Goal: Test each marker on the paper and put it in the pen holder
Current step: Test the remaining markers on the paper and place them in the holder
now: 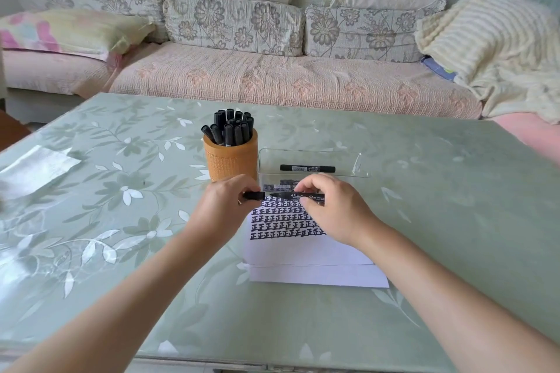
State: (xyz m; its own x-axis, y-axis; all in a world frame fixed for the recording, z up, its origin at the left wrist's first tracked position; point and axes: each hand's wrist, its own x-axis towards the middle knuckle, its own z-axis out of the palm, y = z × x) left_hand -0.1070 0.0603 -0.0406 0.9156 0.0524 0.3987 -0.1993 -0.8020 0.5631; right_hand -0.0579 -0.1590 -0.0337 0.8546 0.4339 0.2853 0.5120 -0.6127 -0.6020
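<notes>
Marker (pixel 303 196): black barrel w/ white print, horizontal just above paper (pixel 303 254); right hand (pixel 330 209) pinches barrel, left hand (pixel 225 206) pinches cap (pixel 254 195). Pen holder (pixel 231 160): orange, beyond paper's left corner.

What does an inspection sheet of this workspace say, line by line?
Surface: table under a green floral cover.
Job's things: paper with rows of black marks; orange pen holder full of capped markers; clear tray with a marker inside.
Clutter: white sheet at the left edge.
Hands: left hand holds the cap; right hand holds the marker body, tip bare, just apart.
Cables: nothing seen.
Surroundings: sofa with cushions and a blanket.
</notes>
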